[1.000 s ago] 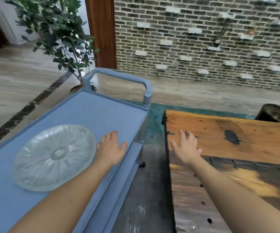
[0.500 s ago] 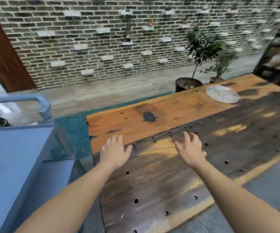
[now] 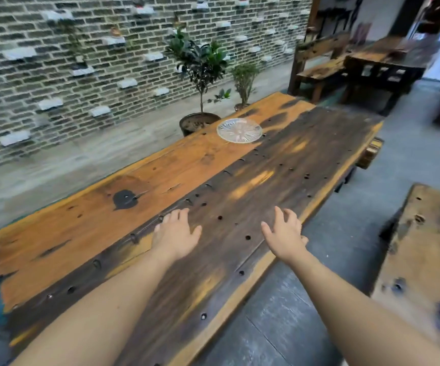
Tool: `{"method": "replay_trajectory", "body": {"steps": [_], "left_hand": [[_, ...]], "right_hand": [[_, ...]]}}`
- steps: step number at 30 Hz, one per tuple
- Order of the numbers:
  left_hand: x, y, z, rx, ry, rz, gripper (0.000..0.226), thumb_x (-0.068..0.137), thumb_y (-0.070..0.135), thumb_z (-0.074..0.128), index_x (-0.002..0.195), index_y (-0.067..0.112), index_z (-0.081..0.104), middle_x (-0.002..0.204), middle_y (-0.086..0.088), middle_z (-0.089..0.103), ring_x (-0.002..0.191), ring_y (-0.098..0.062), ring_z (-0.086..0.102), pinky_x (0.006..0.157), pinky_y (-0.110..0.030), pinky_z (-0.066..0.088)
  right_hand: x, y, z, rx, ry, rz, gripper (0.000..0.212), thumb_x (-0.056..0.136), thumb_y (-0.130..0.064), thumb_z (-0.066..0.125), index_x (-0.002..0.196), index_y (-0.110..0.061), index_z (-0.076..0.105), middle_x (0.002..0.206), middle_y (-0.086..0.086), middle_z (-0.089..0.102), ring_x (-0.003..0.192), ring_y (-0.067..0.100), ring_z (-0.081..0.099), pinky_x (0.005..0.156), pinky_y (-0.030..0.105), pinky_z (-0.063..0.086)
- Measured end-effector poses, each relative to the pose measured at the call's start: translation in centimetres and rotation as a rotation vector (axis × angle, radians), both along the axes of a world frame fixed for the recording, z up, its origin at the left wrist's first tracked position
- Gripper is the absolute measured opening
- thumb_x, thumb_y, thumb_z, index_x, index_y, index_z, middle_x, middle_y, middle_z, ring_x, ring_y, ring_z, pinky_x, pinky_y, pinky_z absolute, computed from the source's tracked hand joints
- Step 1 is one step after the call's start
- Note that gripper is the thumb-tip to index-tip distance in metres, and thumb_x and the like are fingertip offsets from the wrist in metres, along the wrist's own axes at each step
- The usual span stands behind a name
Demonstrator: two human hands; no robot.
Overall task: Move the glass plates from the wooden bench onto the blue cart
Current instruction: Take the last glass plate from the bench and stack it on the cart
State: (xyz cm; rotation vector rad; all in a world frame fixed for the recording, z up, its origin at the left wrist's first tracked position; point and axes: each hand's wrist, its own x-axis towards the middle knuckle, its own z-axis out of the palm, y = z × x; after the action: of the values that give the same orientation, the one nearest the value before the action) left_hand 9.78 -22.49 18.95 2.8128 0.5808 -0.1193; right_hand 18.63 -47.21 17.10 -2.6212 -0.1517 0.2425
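Two bare hands, left and right, reach empty over the near part of a long wooden surface, fingers spread. A glass plate lies well apart near the far edge; potted plants apparently stand just beyond.

The wooden bench runs orange-tan along its far plank and dark brown, streaked with yellow and dotted with black holes, along the near one. At upper centre of the frame, the glass plate is clear with a radiating ribbed pattern. The brick wall at upper left is grey-green with pale mortar lines and scattered white blocks.
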Motion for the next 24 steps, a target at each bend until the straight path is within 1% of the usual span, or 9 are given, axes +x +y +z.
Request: {"method": "replay_trajectory", "body": {"steps": [5, 10, 14, 20, 24], "left_hand": [[6.0, -3.5, -0.7, 0.015, 0.017, -0.061, 0.071, 0.091, 0.059, 0.035, 0.150, 0.020, 0.025, 0.157, -0.004, 0.031, 0.143, -0.026, 0.030, 0.113, -0.047, 0.030], [11.9, -4.7, -2.4, -0.043, 0.055, -0.096, 0.073, 0.090, 0.059, 0.035, 0.150, 0.020, 0.024, 0.157, -0.004, 0.031, 0.143, -0.026, 0.031, 0.113, -0.046, 0.031], [17.5, -3.6, -3.9, -0.061, 0.034, -0.088, 0.073, 0.090, 0.060, 0.035, 0.150, 0.020, 0.026, 0.155, -0.006, 0.033, 0.141, -0.027, 0.032, 0.111, -0.047, 0.032], [25.8, -1.9, -6.8, -0.135, 0.073, -0.053, 0.075, 0.089, 0.062, 0.035, 0.149, 0.019, 0.026, 0.154, -0.006, 0.034, 0.141, -0.029, 0.033, 0.109, -0.047, 0.034], [30.1, -0.6, -7.3, -0.159, 0.083, -0.026, 0.075, 0.089, 0.062, 0.035, 0.150, 0.019, 0.025, 0.155, -0.007, 0.033, 0.142, -0.029, 0.031, 0.110, -0.047, 0.033]], "right_hand": [[4.7, -2.8, -0.6, 0.018, -0.016, -0.051, 0.059, 0.094, -0.052, 0.035, 0.147, -0.029, 0.019, 0.156, 0.001, 0.013, 0.142, 0.029, 0.015, 0.103, 0.060, 0.027], [9.9, -4.0, -1.7, -0.013, -0.003, -0.089, 0.061, 0.094, -0.053, 0.036, 0.147, -0.030, 0.018, 0.156, 0.001, 0.013, 0.143, 0.029, 0.015, 0.104, 0.060, 0.026], [15.3, -3.4, -2.4, -0.042, 0.001, -0.073, 0.061, 0.093, -0.054, 0.036, 0.147, -0.030, 0.020, 0.155, 0.002, 0.015, 0.142, 0.029, 0.016, 0.102, 0.060, 0.027], [23.7, -1.4, -3.8, -0.116, 0.023, -0.014, 0.059, 0.093, -0.054, 0.035, 0.145, -0.031, 0.021, 0.154, 0.001, 0.016, 0.140, 0.030, 0.019, 0.101, 0.060, 0.027], [28.7, 0.3, -3.5, -0.156, 0.061, 0.021, 0.059, 0.094, -0.054, 0.034, 0.146, -0.030, 0.020, 0.154, 0.001, 0.015, 0.141, 0.030, 0.019, 0.102, 0.060, 0.027]]}}
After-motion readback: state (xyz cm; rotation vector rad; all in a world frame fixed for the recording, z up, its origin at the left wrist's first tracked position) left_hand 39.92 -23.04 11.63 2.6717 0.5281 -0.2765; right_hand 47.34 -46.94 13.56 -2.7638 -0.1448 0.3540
